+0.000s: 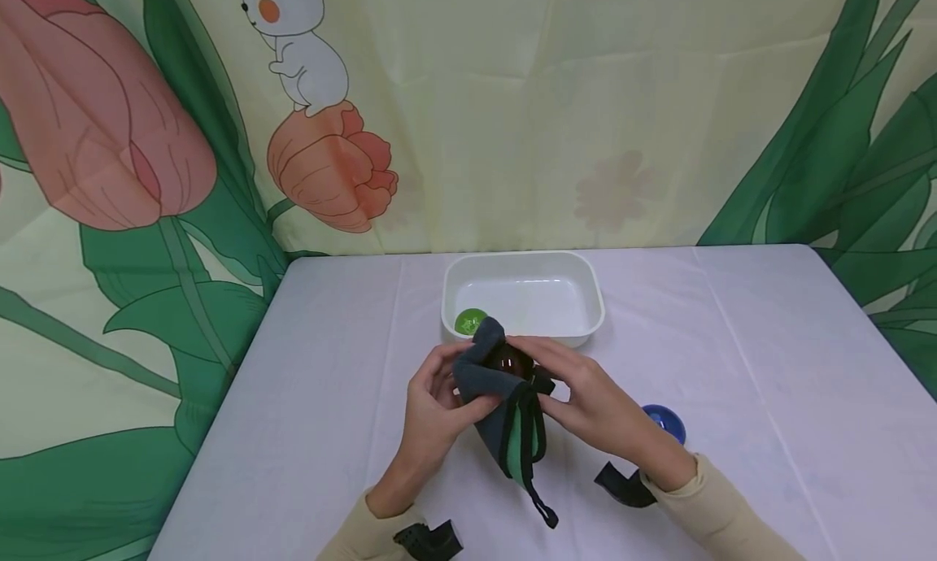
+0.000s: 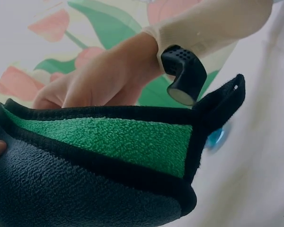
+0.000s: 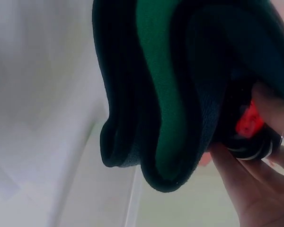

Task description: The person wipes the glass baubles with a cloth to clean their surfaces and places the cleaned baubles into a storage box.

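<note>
A dark grey-blue cloth point(image 1: 486, 376) with a green inner side, black edging and a hanging loop is folded around a dark, glossy, rounded object point(image 1: 510, 361). My left hand point(image 1: 439, 398) grips the cloth from the left, thumb on its near side. From the right, my right hand point(image 1: 586, 394) holds the cloth and dark object between thumb and fingers. In the left wrist view the cloth point(image 2: 85, 184) gapes, showing its green side. The right wrist view shows a red patch point(image 3: 250, 122) on the dark object; most of it is hidden by cloth and fingers.
A white rectangular tray point(image 1: 596, 305) stands behind the hands, with a green rounded object point(image 1: 470, 321) in its near left corner. A small blue round object point(image 1: 666, 423) sits on the white-covered table point(image 1: 329, 366), partly behind the right wrist. A printed curtain point(image 1: 512, 138) hangs behind.
</note>
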`<state>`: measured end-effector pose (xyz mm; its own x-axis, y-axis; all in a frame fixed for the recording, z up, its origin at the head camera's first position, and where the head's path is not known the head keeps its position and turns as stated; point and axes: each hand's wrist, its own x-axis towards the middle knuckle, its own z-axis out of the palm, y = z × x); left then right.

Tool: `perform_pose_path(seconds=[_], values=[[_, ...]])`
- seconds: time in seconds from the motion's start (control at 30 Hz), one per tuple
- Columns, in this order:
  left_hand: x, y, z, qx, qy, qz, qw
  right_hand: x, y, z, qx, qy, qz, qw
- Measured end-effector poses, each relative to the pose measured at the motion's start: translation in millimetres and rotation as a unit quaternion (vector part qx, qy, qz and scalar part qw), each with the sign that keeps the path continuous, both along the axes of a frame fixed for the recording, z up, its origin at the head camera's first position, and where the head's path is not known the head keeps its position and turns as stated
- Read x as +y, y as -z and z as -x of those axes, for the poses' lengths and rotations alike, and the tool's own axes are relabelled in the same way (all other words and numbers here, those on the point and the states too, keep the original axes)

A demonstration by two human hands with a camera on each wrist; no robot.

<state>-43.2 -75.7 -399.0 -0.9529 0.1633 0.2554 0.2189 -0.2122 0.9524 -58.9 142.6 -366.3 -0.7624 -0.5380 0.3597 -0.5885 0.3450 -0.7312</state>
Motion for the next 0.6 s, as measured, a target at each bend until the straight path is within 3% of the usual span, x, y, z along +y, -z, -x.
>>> perform_pose_path(seconds=[0.37,0.6], values=[[-3.5,0.5,-1.7,-0.016,-0.03,0.013,0.9993,-0.8,-2.8,-0.3,0.0,0.017,0.005,0.9998],[-6.9,1.2,-4.5,-0.042,-0.06,0.038,0.9966,2.9,-6.5,10.3,0.022,0.028,0.021,0.9992]])
